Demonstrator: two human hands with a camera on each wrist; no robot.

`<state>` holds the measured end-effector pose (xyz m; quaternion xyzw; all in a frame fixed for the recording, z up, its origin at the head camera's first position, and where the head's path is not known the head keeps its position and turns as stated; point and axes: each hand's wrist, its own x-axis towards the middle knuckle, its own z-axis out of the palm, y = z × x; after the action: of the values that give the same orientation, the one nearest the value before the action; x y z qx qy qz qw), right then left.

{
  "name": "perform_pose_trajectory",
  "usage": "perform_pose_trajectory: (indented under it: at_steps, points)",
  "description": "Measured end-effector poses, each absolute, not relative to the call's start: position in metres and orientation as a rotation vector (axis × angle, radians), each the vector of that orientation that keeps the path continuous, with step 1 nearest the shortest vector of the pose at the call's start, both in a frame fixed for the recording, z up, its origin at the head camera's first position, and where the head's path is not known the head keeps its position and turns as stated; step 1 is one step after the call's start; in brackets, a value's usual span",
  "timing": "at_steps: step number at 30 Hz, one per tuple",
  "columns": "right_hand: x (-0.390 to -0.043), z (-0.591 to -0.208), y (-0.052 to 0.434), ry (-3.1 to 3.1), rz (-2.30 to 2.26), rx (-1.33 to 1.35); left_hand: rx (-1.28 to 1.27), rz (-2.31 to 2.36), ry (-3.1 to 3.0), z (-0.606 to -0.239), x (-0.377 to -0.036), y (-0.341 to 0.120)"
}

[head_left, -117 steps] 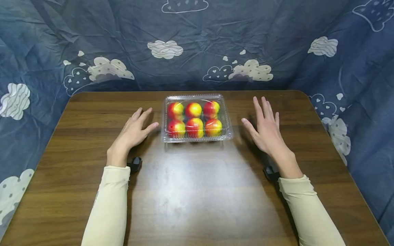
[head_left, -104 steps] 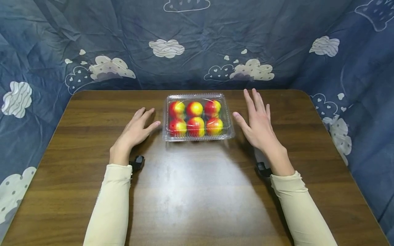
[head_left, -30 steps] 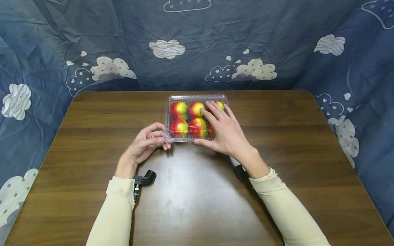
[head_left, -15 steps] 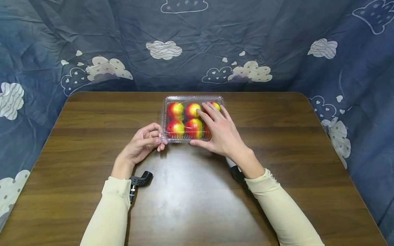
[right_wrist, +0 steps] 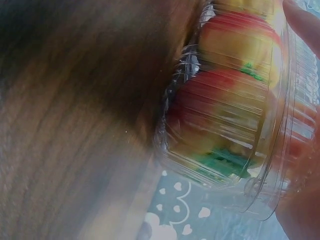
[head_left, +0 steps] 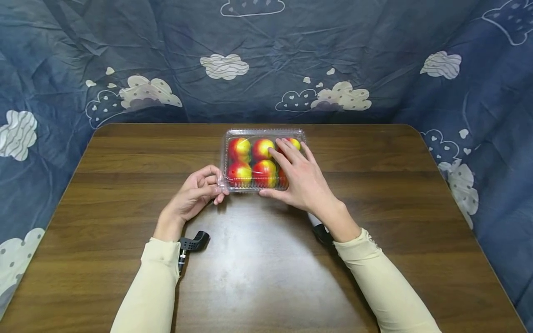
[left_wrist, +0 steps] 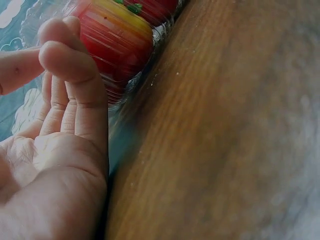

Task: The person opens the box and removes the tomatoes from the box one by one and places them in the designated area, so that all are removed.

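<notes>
A clear plastic clamshell box (head_left: 233, 186) with its lid down sits near the table's far edge, holding several red-and-yellow fruits (head_left: 240, 173) in two rows. My left hand (head_left: 192, 194) pinches the box's near left corner between thumb and fingers. In the left wrist view, the thumb meets the fingertips beside a fruit (left_wrist: 117, 42) under the plastic. Across the right part of the lid lies my right hand (head_left: 306, 182), its fingers spread fairly straight and its thumb along the front rim. That hand covers most of the right-hand fruits. Green leaf-like bits (right_wrist: 225, 162) show through the box wall.
The brown wooden table (head_left: 258, 259) reaches back to a blue cloth backdrop (head_left: 258, 37) printed with white clouds. Black wrist-camera mounts (head_left: 195, 241) hang at the inner side of both wrists, below cream sleeves (head_left: 154, 282).
Since the earliest frames, both hands have moved inward from either side, the left to the near left corner, the right onto the lid. Over the last second they stay almost still.
</notes>
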<state>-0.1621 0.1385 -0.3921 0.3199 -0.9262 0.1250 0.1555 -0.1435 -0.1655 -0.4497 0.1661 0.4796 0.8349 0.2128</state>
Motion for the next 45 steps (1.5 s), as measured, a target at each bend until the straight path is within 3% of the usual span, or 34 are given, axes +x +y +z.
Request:
perform_pose_trajectory:
  at_steps: [45]
  points:
    - [-0.1593, -0.3877, 0.1396, -2.581, 0.436, 0.951, 0.585, 2.277, 1.339, -0.4550, -0.1456, -0.1671]
